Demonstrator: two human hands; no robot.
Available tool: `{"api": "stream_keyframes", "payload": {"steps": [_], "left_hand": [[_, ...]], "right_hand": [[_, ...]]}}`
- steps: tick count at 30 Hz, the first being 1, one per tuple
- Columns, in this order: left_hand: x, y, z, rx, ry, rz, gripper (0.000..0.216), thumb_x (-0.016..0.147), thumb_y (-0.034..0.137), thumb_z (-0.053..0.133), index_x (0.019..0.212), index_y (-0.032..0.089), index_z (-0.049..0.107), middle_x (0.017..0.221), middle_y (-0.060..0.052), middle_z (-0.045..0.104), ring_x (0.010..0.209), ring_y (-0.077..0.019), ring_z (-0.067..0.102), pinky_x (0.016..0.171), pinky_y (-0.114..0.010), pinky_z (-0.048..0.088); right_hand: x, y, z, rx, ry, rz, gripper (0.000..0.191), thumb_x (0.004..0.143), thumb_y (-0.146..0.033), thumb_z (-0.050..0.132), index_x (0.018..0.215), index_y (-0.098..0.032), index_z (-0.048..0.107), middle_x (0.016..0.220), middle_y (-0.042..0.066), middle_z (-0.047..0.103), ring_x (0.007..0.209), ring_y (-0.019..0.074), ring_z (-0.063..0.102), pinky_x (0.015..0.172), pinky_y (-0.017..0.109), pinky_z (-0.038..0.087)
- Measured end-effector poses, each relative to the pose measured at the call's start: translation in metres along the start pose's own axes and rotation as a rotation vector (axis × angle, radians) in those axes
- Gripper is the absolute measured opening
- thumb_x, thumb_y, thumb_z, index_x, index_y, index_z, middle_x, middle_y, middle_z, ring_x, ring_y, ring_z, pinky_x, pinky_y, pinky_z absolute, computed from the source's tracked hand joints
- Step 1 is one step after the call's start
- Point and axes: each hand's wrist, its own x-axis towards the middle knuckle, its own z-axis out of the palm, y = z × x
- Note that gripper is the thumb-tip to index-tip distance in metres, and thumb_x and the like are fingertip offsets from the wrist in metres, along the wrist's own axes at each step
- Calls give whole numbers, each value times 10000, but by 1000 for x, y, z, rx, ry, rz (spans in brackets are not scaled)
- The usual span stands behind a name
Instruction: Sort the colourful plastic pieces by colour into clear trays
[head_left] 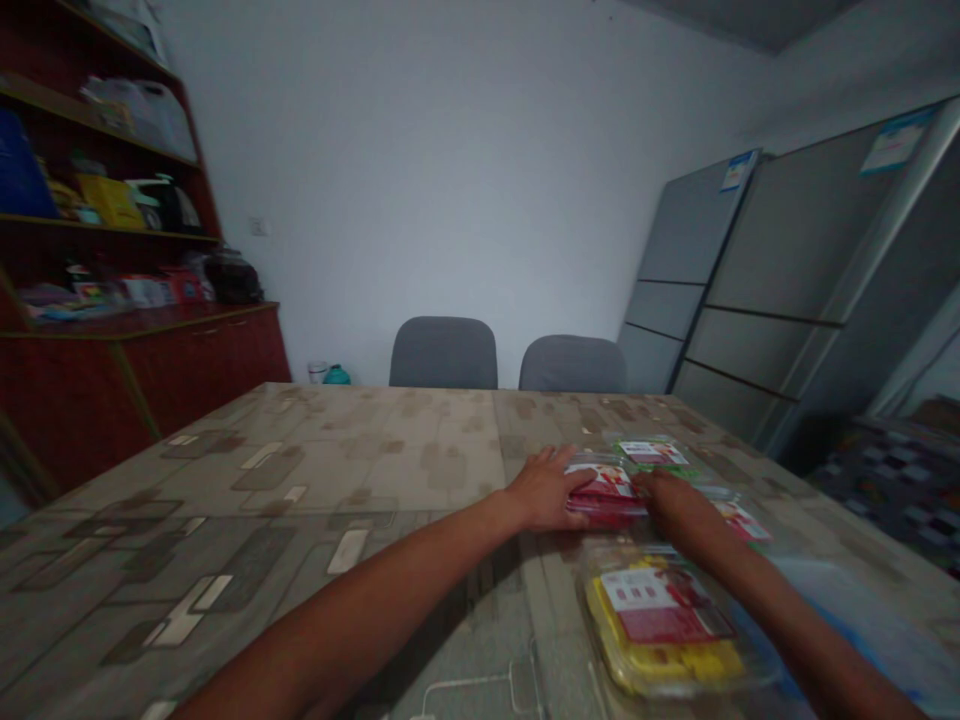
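Note:
A clear plastic food box with red contents [606,513] and a printed label sits on the table's right half. My left hand [551,488] grips its left side, thumb across the front of the label. The curled fingers of my right hand [660,495] are at its right edge, partly hidden by the hand itself. Behind it lies a labelled box with green contents [652,455]. Another labelled box [742,520] is partly covered by my right forearm. Nearer to me is a larger clear box with yellow pieces [622,650] under a white and red label.
A clear and blue plastic item [847,610] lies at the table's right, beyond my right forearm. Two grey chairs [444,352] stand at the far edge of the patterned table [337,440]. A red shelf cabinet [202,365] is left, grey refrigerators [787,250] right.

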Motion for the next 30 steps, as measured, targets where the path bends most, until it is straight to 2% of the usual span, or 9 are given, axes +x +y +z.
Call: {"api": "stream_keyframes", "payload": {"steps": [3, 6, 8, 12, 16, 20, 24, 27, 30], "left_hand": [[-3, -5, -6, -87, -67, -8, 836, 761, 645, 650, 1463, 266, 400, 1596, -157, 210, 1422, -447, 219, 1081, -652, 238], [-4, -6, -7, -167, -39, -90, 629, 954, 570, 403, 1496, 260, 327, 1605, -116, 209, 1462, -350, 169, 1131, -604, 191], [-5, -4, -4, -167, -12, -162, 554, 1009, 479, 292, 1516, 256, 270, 1600, -113, 225, 1458, -333, 192, 1129, -592, 222], [-8, 4, 5, -176, -34, -226, 528, 1018, 461, 238, 1505, 267, 290, 1608, -106, 202, 1450, -355, 209, 1103, -594, 286], [-12, 11, 9, -171, -20, -235, 533, 1018, 412, 230, 1486, 180, 336, 1612, -162, 142, 1463, -382, 129, 1119, -634, 203], [-14, 14, 9, -171, 12, -239, 535, 1016, 404, 234, 1466, 145, 363, 1610, -182, 128, 1469, -384, 80, 1123, -664, 115], [-11, 10, 6, -215, 2, -237, 529, 1005, 458, 277, 1438, 185, 411, 1606, -158, 174, 1457, -391, 151, 1101, -671, 193], [-9, 3, 4, -266, 13, -232, 531, 981, 495, 356, 1412, 201, 459, 1589, -156, 237, 1430, -404, 240, 1068, -661, 285], [-8, -6, 4, -320, 105, -227, 438, 1000, 387, 348, 1341, 192, 542, 1515, -127, 409, 1412, -306, 330, 1112, -522, 325]], "right_hand": [[1, -2, -3, 13, 20, -29, 342, 860, -54, 428, 966, -167, 734, 984, 168, 735, 917, 247, 698, 815, 317, 485], [6, -8, -1, 42, 55, -125, 319, 907, -126, 444, 1042, -176, 728, 1084, 159, 719, 1043, 258, 654, 920, 344, 460], [11, -14, 4, 60, 71, -195, 333, 942, -192, 437, 1152, -182, 694, 1220, 158, 672, 1155, 268, 600, 1005, 384, 422], [15, -20, 24, 78, 78, -271, 412, 958, -263, 431, 1327, -173, 589, 1415, 184, 535, 1316, 302, 479, 1082, 485, 364], [12, -17, 40, 93, 56, -283, 464, 970, -294, 391, 1386, -143, 529, 1433, 201, 513, 1335, 312, 465, 1078, 525, 374], [11, -13, 46, 106, 50, -284, 493, 964, -309, 381, 1394, -110, 516, 1449, 224, 484, 1345, 331, 449, 1068, 551, 376], [15, -13, 43, 137, 72, -289, 481, 949, -288, 388, 1371, -117, 543, 1417, 208, 528, 1329, 308, 474, 1056, 528, 401], [20, -14, 33, 181, 91, -307, 444, 930, -278, 403, 1290, -135, 621, 1348, 182, 603, 1251, 284, 559, 1045, 472, 427], [22, -16, 20, 244, 108, -332, 408, 925, -239, 375, 1149, -170, 709, 1199, 141, 709, 1094, 263, 662, 971, 424, 490]]}}
